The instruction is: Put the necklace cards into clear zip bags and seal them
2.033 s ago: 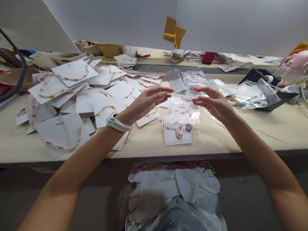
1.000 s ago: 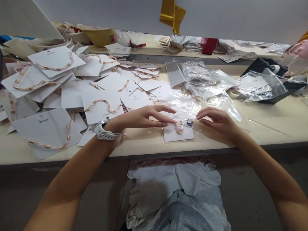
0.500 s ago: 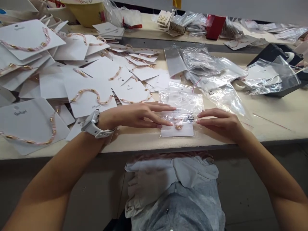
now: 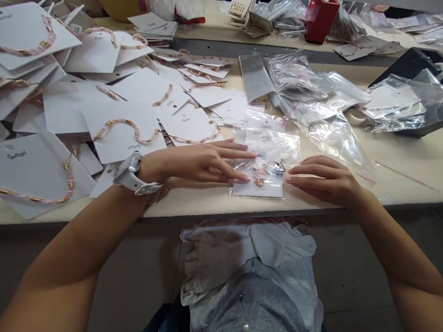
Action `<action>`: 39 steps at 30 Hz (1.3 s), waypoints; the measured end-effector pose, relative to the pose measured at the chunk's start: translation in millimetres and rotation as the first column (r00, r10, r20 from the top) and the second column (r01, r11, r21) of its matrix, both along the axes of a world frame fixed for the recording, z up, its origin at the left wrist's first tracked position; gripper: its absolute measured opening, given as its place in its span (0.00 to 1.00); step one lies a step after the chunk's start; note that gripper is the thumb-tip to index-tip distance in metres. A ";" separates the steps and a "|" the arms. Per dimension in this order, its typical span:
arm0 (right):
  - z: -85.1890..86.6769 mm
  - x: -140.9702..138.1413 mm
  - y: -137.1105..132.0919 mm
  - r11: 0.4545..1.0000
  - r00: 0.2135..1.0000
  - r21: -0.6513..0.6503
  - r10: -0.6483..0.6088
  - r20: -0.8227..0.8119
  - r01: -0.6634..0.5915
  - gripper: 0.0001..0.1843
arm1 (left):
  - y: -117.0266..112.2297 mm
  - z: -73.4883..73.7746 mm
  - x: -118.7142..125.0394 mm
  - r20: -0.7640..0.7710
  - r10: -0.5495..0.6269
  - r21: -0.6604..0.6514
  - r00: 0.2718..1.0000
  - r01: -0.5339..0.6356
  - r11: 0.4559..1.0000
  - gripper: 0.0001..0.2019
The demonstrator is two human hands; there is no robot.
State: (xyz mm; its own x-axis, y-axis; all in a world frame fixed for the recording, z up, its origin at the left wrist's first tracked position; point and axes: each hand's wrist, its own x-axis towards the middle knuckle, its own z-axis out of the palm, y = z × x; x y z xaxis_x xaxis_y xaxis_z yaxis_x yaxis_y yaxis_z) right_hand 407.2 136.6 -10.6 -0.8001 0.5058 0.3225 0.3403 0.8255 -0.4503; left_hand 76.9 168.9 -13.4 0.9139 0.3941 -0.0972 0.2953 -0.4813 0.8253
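A clear plastic bag point(image 4: 268, 150) with a white card and a small gold-and-pink bracelet inside lies near the table's front edge. My left hand point(image 4: 204, 162), with a white watch on its wrist, lies flat with fingers stretched out and fingertips pressing the bag's left side. My right hand point(image 4: 323, 179) rests at the bag's right edge, fingers extended and touching it. A second bagged card point(image 4: 256, 186) lies under the first.
Several white cards with pink-and-gold bracelets point(image 4: 124, 133) cover the table's left half. Loose clear bags point(image 4: 304, 83) pile up behind and to the right. A red box point(image 4: 320, 18) stands at the back, a black tray point(image 4: 408, 64) at the far right.
Both hands came down from mid-air, holding a clear bag, and laid it on the bagged card at the table's front edge. The camera tilted downward.
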 end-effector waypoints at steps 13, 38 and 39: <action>4.5 -1.7 -6.4 0.988 0.993 0.139 0.053 0.102 -0.067 0.20 | 2.2 -0.3 -2.5 -0.006 0.040 0.027 0.999 -0.040 0.999 0.07; -7.3 -28.9 9.9 0.969 0.886 0.041 -0.241 0.396 0.245 0.37 | -23.9 -1.8 59.3 -0.272 0.342 0.409 0.900 -0.213 0.887 0.40; -13.8 -31.3 12.4 0.970 0.865 -0.011 -0.210 0.456 0.242 0.39 | -23.9 -5.6 60.4 -0.326 0.326 0.364 0.888 -0.200 0.910 0.41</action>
State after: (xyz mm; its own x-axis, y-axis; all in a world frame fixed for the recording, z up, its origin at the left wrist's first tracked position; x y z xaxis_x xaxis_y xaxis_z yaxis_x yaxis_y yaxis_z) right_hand 375.9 149.0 -24.4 -0.7114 0.6978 -0.0832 0.6921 0.6752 -0.2552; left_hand 137.3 145.0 -19.0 0.6919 0.6812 -0.2394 0.7010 -0.5542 0.4489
